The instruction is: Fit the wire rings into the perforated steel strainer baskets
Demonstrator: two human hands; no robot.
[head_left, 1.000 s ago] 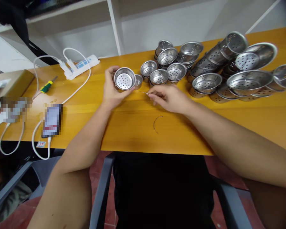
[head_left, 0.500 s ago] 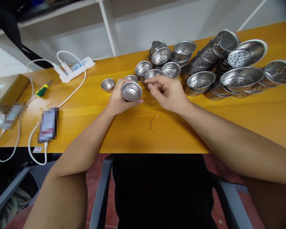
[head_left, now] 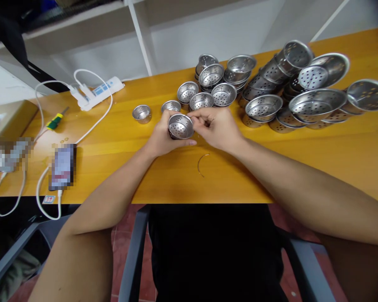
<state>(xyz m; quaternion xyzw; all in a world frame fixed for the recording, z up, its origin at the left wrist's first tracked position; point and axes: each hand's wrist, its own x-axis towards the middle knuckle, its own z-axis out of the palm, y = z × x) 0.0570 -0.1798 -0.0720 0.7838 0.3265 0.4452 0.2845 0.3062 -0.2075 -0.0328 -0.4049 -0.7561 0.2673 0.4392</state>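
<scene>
My left hand (head_left: 164, 136) is wrapped round a small perforated metal cup (head_left: 180, 127), its open mouth tilted up towards me. At the cup's right rim, my right hand (head_left: 216, 126) is closed in a pinch on a thin wire, mostly hidden by the fingers. On the table below the hands lies a curved piece of thin wire (head_left: 199, 165). Just behind the left hand stands another small perforated cup (head_left: 171, 106), and a further small cup (head_left: 141, 113) stands to its left.
Several perforated metal cups (head_left: 224, 95) are grouped behind my right hand, with larger stacked ones (head_left: 316, 102) to the right. At the left lie a power strip (head_left: 97, 93) with white cables, a yellow-green screwdriver (head_left: 55, 121) and a phone (head_left: 62, 167) on the wooden table (head_left: 164, 184).
The held cup has moved right and slightly towards me with my left hand. The right hand's fingertips, then a little apart from the cup, are now at its rim.
</scene>
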